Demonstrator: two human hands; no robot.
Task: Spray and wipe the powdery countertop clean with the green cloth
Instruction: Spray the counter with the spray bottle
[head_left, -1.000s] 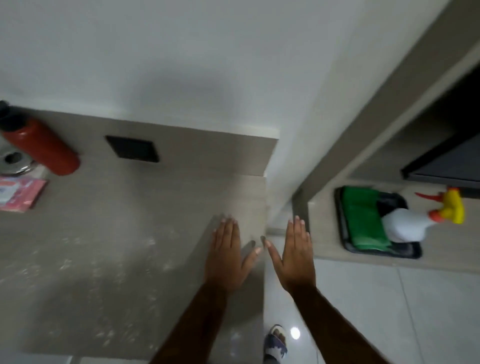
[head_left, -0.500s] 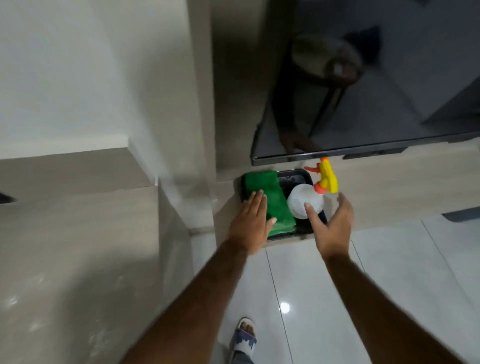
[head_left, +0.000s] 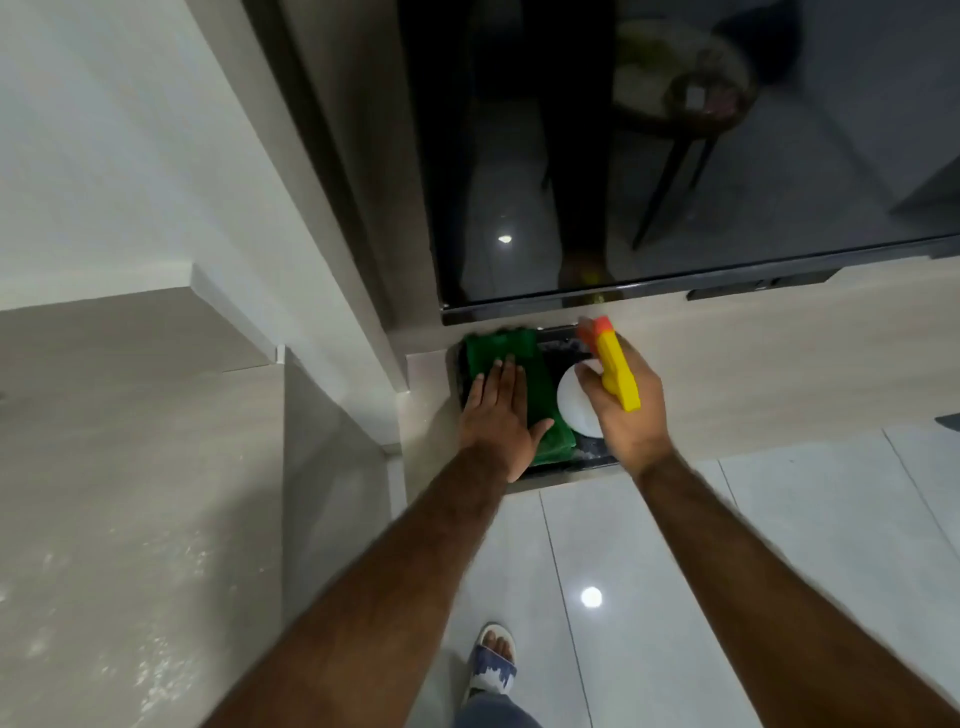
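A folded green cloth lies in a black tray on a low beige shelf. My left hand rests flat on the cloth with its fingers spread. Beside it, my right hand is closed around the neck of a white spray bottle with a yellow and orange trigger head. The bottle is tilted and seems to be just above the tray. The powdery countertop fills the lower left, with white specks scattered over its beige surface.
A large dark screen hangs right above the shelf and tray. A white wall and pillar separate the countertop from the shelf. Glossy white floor tiles lie below, with my sandalled foot on them.
The view swung right from the countertop to the tray. My left hand came down onto the green cloth. My right hand closed around the spray bottle and tilted it up.
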